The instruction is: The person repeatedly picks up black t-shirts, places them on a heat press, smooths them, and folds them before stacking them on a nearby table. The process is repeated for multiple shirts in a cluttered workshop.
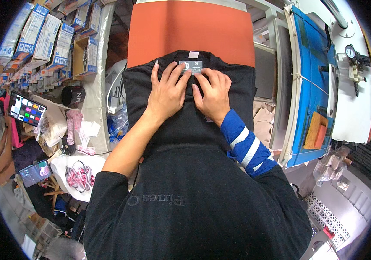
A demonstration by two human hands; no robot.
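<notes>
A black garment [172, 130], probably a T-shirt, lies spread over the orange pad [192, 29], its collar towards the far end. Just below the neckline sits a small clear film label with grey-white print [191, 63], bearing writing. My left hand [169, 91] rests on the cloth with fingers spread, its fingertips at the label's left and lower edge. From the right, fingertips of my right hand [213, 92] touch the label's lower right corner, the thumb apart on the fabric. A small white tag [194, 54] shows at the collar. Small print on the garment's chest is partly covered by my right wrist.
To the right stands a blue panel [313, 78] with a sponge-like block [316, 130] on it, beside a pressure gauge [350, 51] on a white machine. Cardboard boxes [45, 39], a dark cup [72, 95], a tablet [27, 108] and a phone [35, 173] are on the left.
</notes>
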